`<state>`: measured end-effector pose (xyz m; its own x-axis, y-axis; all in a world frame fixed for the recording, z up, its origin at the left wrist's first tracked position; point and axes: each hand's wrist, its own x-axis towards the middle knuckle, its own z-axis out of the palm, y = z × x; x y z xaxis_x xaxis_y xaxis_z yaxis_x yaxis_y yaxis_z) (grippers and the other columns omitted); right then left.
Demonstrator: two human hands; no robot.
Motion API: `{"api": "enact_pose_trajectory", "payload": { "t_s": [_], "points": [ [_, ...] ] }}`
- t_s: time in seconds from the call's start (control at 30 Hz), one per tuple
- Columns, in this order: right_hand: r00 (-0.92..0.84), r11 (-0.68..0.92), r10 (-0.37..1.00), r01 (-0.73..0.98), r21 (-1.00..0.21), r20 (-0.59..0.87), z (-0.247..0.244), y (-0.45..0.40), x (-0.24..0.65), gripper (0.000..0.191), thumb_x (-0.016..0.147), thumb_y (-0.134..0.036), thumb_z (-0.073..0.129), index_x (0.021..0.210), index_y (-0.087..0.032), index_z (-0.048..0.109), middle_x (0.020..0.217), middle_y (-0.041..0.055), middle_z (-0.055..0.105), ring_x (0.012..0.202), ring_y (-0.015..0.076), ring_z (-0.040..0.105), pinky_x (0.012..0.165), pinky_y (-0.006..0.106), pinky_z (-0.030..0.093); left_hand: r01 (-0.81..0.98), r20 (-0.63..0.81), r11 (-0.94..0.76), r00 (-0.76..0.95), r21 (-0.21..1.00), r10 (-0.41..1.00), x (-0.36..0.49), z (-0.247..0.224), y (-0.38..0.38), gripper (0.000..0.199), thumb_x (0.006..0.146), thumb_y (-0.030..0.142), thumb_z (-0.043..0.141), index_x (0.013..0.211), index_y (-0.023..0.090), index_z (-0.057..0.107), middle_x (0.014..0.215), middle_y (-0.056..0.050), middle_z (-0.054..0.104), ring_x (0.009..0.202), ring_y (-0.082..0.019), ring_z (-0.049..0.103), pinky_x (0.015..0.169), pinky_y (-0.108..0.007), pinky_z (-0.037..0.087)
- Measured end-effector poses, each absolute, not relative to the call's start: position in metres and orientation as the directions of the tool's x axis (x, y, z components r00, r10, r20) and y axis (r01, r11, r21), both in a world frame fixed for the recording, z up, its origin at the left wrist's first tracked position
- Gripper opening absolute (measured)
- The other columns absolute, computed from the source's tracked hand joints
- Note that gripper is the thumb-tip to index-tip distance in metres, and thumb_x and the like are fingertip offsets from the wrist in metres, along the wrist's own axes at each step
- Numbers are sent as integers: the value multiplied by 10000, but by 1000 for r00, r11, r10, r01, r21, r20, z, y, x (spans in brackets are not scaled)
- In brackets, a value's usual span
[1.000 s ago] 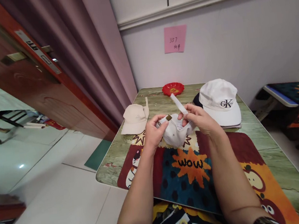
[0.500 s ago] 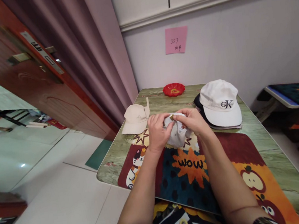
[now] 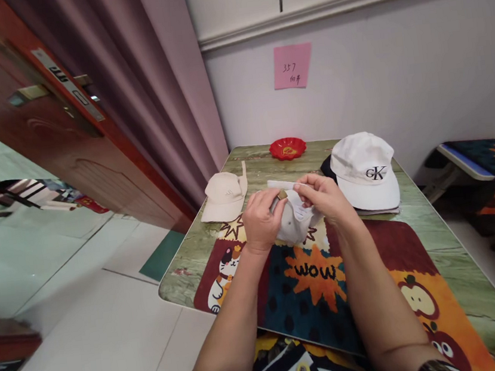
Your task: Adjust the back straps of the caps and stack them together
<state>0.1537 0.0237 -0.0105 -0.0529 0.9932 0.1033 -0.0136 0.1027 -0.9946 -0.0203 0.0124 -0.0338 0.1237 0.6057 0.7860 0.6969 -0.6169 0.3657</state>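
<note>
A light grey baseball cap (image 3: 292,223) is held above the mat, its back strap toward the far side. My left hand (image 3: 261,217) pinches the cap at its small brass-coloured buckle (image 3: 282,194). My right hand (image 3: 325,197) is closed on the pale strap (image 3: 280,184), whose free end sticks out to the left above the buckle. Part of the cap is hidden behind my fingers. To the left lies a beige cap (image 3: 223,196) with its strap end standing up. A white cap with black letters (image 3: 363,165) rests on a dark cap (image 3: 328,168) at the right.
Under my arms lies a colourful printed mat (image 3: 284,301) on the green wood-patterned table (image 3: 181,272). A red scalloped dish (image 3: 287,148) stands at the back edge. A pink note (image 3: 292,67) is on the wall. An open wooden door (image 3: 89,145) and a curtain stand left.
The strap end now shows as a straight strip out of the buckle, pointing left. My right hand has shifted slightly right and away from my left hand, which stays at the buckle.
</note>
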Motion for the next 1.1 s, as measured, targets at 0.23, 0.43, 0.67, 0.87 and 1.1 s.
{"api": "enact_pose_trajectory", "payload": {
  "t_s": [0.23,0.43,0.67,0.87,1.1],
  "points": [
    [108,187,976,17,-982,188,-1,19,173,157,787,-324,621,896,-218,581,759,-25,661,499,80,423,479,227,332,482,622,-498,-134,721,771,-28,-34,13,143,815,226,744,952,183,744,847,-23,683,671,-117,582,627,-231,468],
    [-5,197,980,100,-975,197,-2,17,164,358,788,-523,720,845,-170,720,630,-25,559,539,101,411,505,253,315,159,462,-439,-159,884,872,-27,-39,17,248,757,309,810,968,186,767,862,-27,674,709,-114,596,619,-209,474],
    [-105,111,990,157,-981,95,-6,19,157,336,794,-506,699,712,-181,671,567,-24,545,502,104,405,495,260,301,-73,324,-341,-185,937,928,-26,-48,20,322,691,311,865,976,186,783,831,-17,695,692,-106,593,648,-215,493],
    [-119,91,991,194,-977,68,-8,20,150,368,819,-510,668,644,-189,626,559,-11,563,485,101,412,505,260,313,-98,322,-340,-163,935,932,-23,-50,20,316,674,303,879,957,194,788,826,-11,684,694,-99,583,628,-199,478],
    [-162,84,985,169,-982,56,-5,17,152,324,806,-452,668,632,-182,626,555,-10,574,495,100,435,498,253,305,-95,306,-315,-94,944,947,-26,-51,18,335,694,320,873,994,201,783,892,-20,684,619,-65,546,579,-184,447]
  ]
}}
